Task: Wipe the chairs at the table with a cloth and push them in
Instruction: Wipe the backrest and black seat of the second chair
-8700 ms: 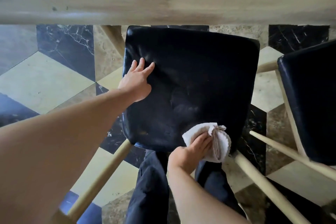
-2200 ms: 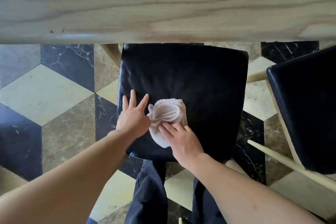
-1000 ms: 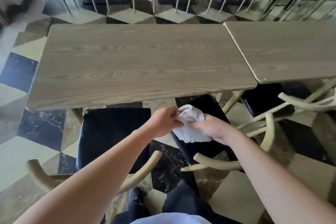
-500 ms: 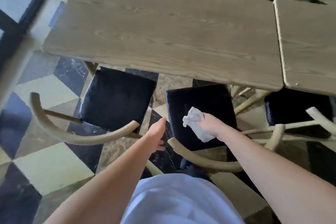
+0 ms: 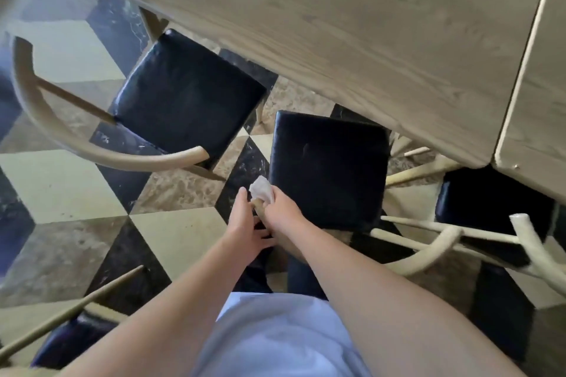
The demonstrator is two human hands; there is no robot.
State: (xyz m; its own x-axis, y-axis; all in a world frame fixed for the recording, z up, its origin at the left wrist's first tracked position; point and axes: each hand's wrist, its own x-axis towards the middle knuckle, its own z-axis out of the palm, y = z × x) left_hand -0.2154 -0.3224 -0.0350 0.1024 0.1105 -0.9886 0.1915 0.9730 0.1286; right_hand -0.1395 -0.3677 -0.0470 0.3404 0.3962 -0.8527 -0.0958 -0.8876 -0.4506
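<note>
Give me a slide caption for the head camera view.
Right hand wipes the middle chair's wooden arm with a white cloth; left hand steadies alongside.

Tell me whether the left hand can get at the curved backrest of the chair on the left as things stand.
Probably yes. The left hand is open and holds nothing, and only bare floor lies between it and the near end of the curved backrest. The right hand holds the cloth.

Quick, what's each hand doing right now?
Left hand: open, fingers straight, against the end of the chair's wooden armrest.
Right hand: holding the white cloth, wrapped on that armrest.
</note>
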